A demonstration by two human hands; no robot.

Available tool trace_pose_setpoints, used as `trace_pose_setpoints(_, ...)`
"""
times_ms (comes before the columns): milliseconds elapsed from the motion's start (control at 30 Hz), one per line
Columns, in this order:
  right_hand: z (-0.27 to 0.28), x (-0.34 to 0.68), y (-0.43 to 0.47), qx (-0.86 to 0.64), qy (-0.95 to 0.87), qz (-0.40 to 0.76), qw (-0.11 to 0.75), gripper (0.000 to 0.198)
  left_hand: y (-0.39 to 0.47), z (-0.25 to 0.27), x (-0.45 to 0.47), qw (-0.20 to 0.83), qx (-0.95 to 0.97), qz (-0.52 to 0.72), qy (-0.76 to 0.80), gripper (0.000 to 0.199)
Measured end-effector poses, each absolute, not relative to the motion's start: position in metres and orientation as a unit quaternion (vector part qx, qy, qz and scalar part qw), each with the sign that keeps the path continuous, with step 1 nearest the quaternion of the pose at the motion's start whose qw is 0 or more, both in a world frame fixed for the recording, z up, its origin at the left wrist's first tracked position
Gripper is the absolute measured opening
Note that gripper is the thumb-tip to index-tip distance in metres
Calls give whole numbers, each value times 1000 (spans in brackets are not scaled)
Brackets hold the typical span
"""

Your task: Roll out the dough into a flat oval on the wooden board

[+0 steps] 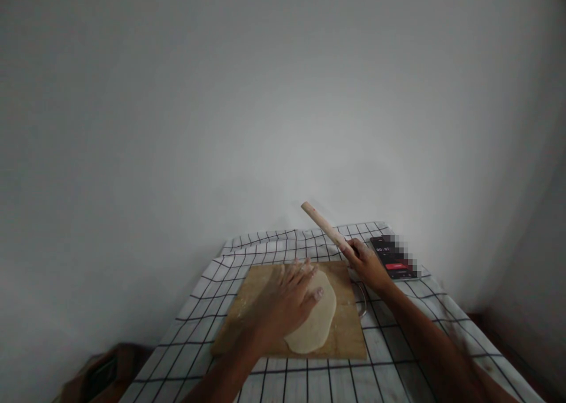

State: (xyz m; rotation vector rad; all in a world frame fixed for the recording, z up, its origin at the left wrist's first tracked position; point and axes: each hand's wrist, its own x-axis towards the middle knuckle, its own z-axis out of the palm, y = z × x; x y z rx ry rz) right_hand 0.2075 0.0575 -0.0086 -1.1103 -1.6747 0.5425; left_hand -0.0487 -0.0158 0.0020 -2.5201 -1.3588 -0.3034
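A flat, rolled-out sheet of pale dough lies on a wooden cutting board. My left hand rests over the dough's left side, palm down with the fingers spread, hiding part of it. Pale flour-like marks show on its fingertips. Gripped near one end, a light wooden rolling pin is in my right hand. The pin tilts up and to the left, off the board, above its far right corner.
A white cloth with dark grid lines covers the table. Right of my right hand lies a phone showing a timer. The board has a metal handle on its right. Behind the table stands a plain wall. A brownish object sits low at left.
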Motion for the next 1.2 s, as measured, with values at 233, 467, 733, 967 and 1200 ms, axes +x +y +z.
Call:
trace_pose_setpoints(233,-6,207,55,-462,-697,222,502,41,-12,-1,-46,110,-866,-123,-473,58)
trace_pose_setpoints(467,-6,208,56,-459,-699,220,502,40,-6,-8,-54,98,-858,-129,-488,61)
trace_pose_setpoints(733,-9,208,59,-463,-698,218,502,41,4,-9,-69,96,-858,-121,-490,59)
trace_pose_setpoints(967,-8,207,56,-462,-702,213,499,42,-4,-7,-66,52,-856,-127,-499,58)
trace_pose_setpoints(1200,-5,208,55,-467,-712,197,485,42,13,23,-102,-118,-756,-341,-546,58)
